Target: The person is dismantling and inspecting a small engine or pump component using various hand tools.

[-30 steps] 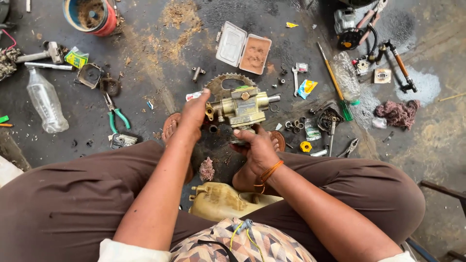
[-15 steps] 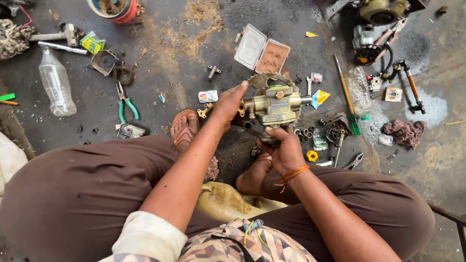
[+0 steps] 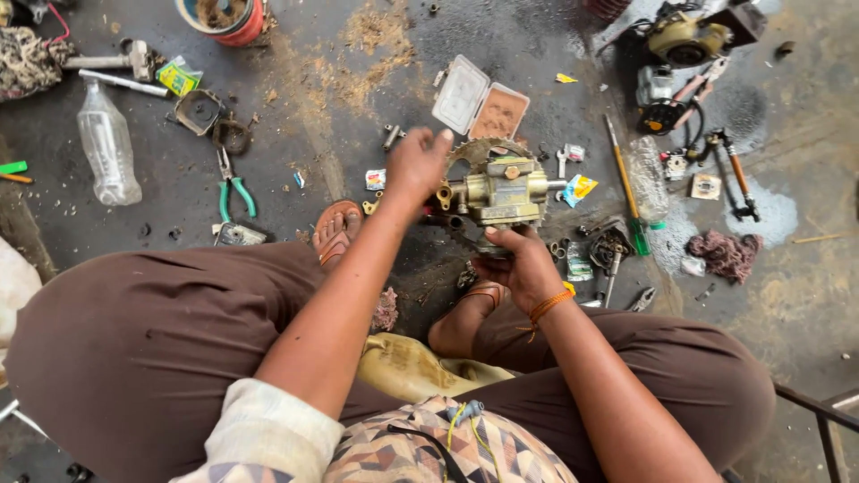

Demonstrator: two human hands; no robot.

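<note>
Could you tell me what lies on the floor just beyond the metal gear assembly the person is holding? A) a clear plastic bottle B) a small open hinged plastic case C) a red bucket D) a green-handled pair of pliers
B: the small open case, its lid flipped back, lies right behind the gear assembly held by the left hand and right hand; the other items sit well off to the left.

We have one camera, up on the person's head. We look straight down, close over the lap, onto the dirty floor [image 3: 358,89] in front of us.
</note>
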